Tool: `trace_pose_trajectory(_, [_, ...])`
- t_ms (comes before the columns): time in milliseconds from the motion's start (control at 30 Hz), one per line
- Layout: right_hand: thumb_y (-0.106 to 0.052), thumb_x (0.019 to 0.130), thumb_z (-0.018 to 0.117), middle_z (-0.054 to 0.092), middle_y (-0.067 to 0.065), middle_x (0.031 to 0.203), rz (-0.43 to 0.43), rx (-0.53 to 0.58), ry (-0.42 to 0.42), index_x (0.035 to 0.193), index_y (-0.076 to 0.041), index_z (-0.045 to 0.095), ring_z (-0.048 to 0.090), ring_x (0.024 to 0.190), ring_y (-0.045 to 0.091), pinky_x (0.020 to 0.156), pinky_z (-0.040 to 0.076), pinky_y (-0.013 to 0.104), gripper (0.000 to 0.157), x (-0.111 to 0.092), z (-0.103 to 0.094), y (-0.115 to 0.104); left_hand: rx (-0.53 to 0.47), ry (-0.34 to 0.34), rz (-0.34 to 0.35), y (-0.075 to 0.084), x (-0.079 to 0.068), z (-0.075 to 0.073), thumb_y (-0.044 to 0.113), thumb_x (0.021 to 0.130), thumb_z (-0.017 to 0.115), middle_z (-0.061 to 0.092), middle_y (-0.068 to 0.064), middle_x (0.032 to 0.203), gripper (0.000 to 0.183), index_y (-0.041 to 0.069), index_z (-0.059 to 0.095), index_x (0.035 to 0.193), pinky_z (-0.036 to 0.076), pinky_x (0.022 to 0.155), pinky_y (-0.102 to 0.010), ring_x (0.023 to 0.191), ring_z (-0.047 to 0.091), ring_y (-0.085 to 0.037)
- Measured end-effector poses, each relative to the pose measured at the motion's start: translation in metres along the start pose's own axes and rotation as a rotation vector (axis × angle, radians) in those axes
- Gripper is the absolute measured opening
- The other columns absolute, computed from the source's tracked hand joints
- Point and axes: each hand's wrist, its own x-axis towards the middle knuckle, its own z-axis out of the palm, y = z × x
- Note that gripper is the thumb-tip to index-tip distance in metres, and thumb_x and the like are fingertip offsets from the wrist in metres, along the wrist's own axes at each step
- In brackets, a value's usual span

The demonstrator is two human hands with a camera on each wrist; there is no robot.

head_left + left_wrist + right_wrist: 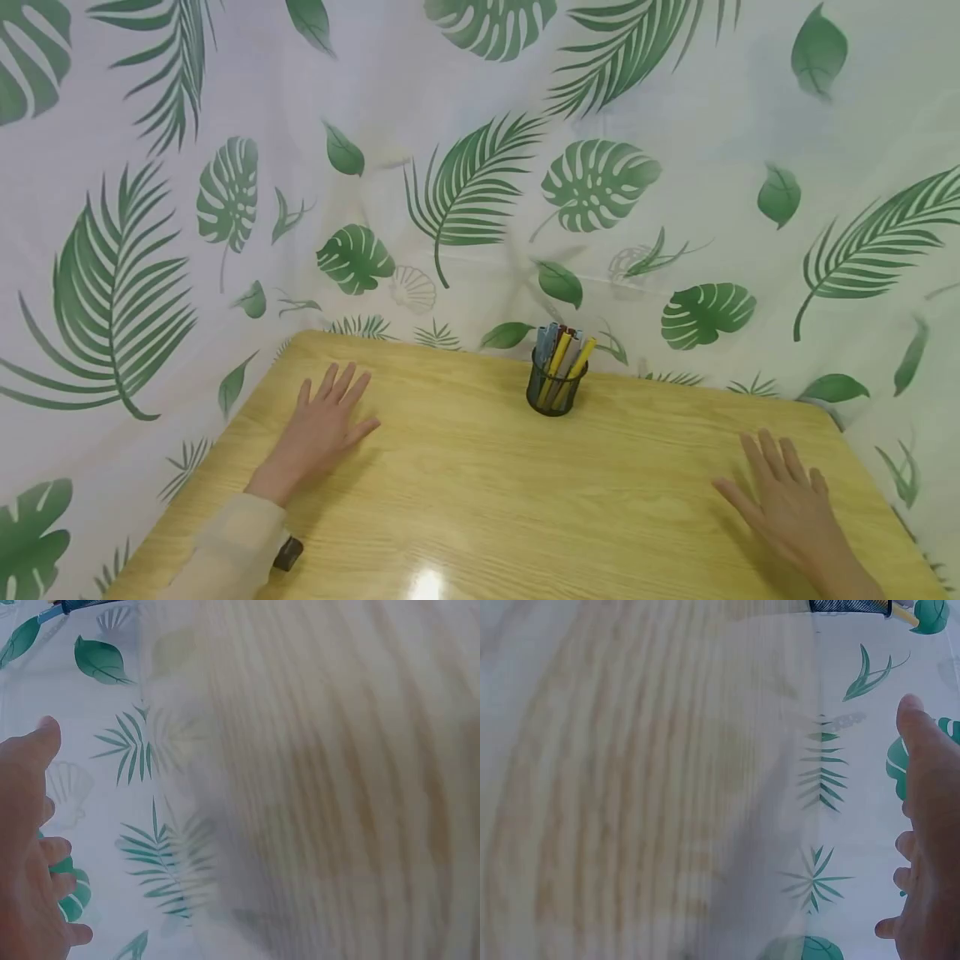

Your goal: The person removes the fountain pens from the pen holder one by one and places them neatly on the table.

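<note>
My left hand (324,429) is spread over the left part of the wooden table (465,483), palm down, fingers straight, holding nothing. Over the right part, my right hand (787,508) is spread the same way, also holding nothing. Between them, toward the back edge, stands a black mesh pen holder (550,398) with several pens (562,354) in it, some yellow, others grey-blue and one dark red. In the left wrist view the fingers (56,885) of the left hand show at the left edge. The right wrist view has the right thumb (913,716) pointing up.
A white curtain (480,167) printed with green leaves hangs behind the table and along its left and right sides. Below the left sleeve (232,542) a small dark object (288,552) shows at the wrist. A bright light reflection lies on the front of the tabletop.
</note>
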Motion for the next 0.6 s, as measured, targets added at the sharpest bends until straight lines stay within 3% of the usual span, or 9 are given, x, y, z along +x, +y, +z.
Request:
trace_pose_trajectory(200, [-0.042,0.108,0.053,0.019,0.038,0.161,-0.043,0.055,0.051,0.159,0.009,0.023,0.006,0.152,0.055,0.109,0.010,0.083,0.079,0.011,0.002,-0.010,-0.053,0.015,0.018,0.014,0.015,0.008,0.043,0.103,0.062,0.032,-0.024,0.163,0.072,0.003,0.039,0.158,0.019,0.117,-0.073,0.152,0.023,-0.045])
trace_pose_trajectory(433, [-0.033,0.106,0.060,0.036,0.044,0.148,-0.111,0.104,0.154,0.148,0.017,0.038,0.030,0.137,0.064,0.101,0.028,0.082,0.068,0.029,0.005,-0.029,-0.109,0.055,0.068,0.037,0.034,0.014,0.038,0.103,0.064,0.038,-0.023,0.161,0.069,0.001,0.042,0.156,0.023,0.119,-0.069,0.151,0.028,-0.044])
trace_pose_trajectory(600, [-0.031,0.107,0.060,0.037,0.044,0.148,-0.103,0.202,0.150,0.148,0.015,0.037,0.031,0.135,0.064,0.107,0.026,0.078,0.066,0.040,0.009,-0.044,-0.190,0.070,0.089,0.057,0.047,0.015,0.035,0.105,0.062,0.039,-0.022,0.160,0.064,0.001,0.043,0.155,0.023,0.121,-0.064,0.151,0.030,-0.042])
